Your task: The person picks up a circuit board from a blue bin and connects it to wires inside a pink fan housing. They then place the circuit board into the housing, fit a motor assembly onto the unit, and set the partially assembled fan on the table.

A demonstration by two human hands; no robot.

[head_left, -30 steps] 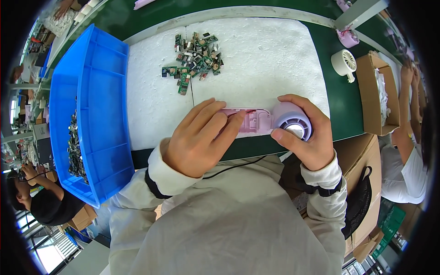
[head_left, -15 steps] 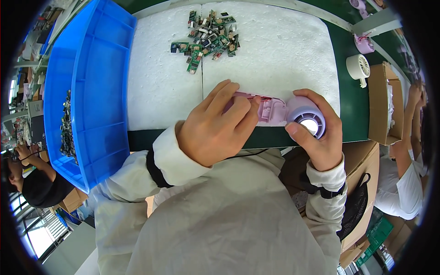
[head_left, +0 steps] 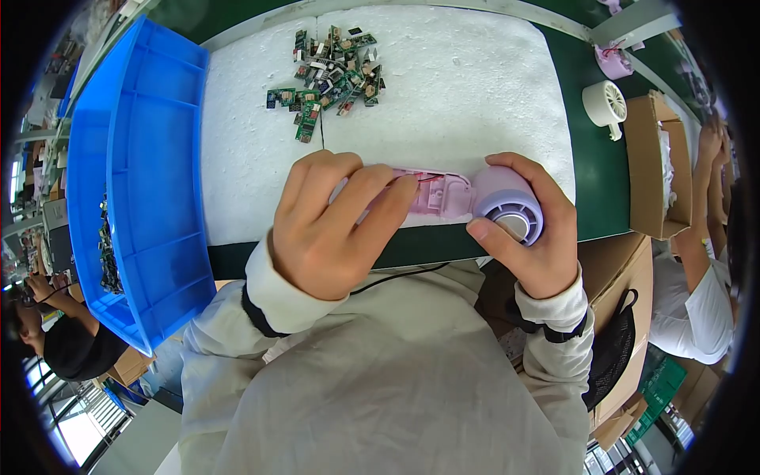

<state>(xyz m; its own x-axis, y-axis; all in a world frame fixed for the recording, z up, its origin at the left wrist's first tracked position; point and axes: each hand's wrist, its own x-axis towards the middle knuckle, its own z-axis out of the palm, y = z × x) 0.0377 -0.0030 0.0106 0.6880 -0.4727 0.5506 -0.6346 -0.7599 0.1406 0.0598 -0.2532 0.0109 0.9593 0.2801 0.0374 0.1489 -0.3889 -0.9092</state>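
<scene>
A pink handheld fan (head_left: pixel 507 190) lies across the near edge of the white foam sheet (head_left: pixel 451 79), its handle pointing left. The handle shell (head_left: pixel 448 198) is uncovered, showing moulded ribs and thin red wires. My right hand (head_left: pixel 550 229) wraps round the lavender-rimmed fan head, thumb at the rim and fingers over the far side. My left hand (head_left: pixel 317 233) is closed over the handle's left part, fingers bent and fingertips at the open cavity. It hides much of that end, so whatever is under the fingertips cannot be seen.
Small green circuit boards (head_left: pixel 336 75) lie piled on the foam's far side. A blue bin (head_left: pixel 162 182) at left holds more boards (head_left: pixel 109 249). On the right stand a white fan housing (head_left: pixel 603 103), a pink part (head_left: pixel 613 62) and a cardboard box (head_left: pixel 640 178). Other people sit at both sides.
My left hand has drawn back leftward along the handle, uncovering more of the cavity. My right hand keeps its hold on the fan head. The whole view has shifted slightly.
</scene>
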